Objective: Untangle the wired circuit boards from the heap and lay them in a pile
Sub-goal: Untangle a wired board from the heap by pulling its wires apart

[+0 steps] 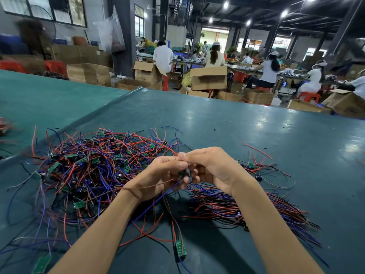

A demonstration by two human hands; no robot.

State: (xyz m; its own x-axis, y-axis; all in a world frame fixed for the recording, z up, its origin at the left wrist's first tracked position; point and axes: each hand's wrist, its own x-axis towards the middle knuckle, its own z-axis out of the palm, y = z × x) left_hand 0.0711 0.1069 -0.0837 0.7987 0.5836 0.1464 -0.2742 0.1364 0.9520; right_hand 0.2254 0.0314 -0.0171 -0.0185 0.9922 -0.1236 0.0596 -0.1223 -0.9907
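Pinching thin red, blue and black leads (173, 227) between curled fingers, a worker's left hand (158, 175) and right hand (213, 169) hovered close together above the smooth teal work table (256, 135), a small green circuit board (180, 248) trailing toward its near edge. Slow, even pulls along each springy, plastic-coated lead, never a jerk, would likely free it from the tangled heap (88, 167) toward the left edge for the combed pile (246, 206) toward the right.

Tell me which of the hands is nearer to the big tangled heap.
Left. The left hand hovers at the right edge of the tangled heap; the right hand is beyond it, above the straightened pile.
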